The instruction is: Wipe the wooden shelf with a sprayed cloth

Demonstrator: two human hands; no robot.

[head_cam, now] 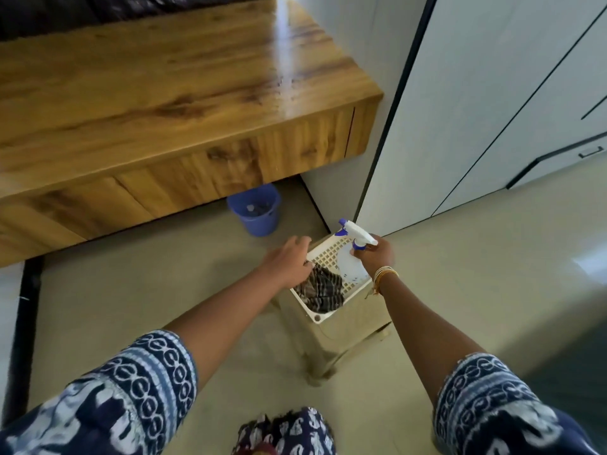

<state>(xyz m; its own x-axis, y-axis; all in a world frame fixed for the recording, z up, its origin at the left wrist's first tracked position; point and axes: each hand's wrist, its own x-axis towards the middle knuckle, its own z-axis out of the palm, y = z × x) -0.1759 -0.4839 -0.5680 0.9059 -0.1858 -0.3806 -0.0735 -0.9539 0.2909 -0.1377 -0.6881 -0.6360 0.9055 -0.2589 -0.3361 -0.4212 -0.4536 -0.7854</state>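
A glossy wooden shelf point(170, 80) fills the upper left, its top bare. Below it on the floor, a white perforated basket point(328, 254) sits on a beige plastic stool point(348, 330). A dark striped cloth point(320, 292) lies in the basket. My left hand point(289, 261) reaches into the basket and its fingers pinch the cloth's upper edge. My right hand point(377, 256) grips the neck of a white spray bottle point(353, 254) with a blue nozzle, held over the basket's right side.
A blue bucket point(256, 208) stands on the floor, partly under the shelf's front edge. White cabinet doors point(492, 93) with black trim rise on the right. Pale floor stretches around the stool. A dark strip runs along the left wall.
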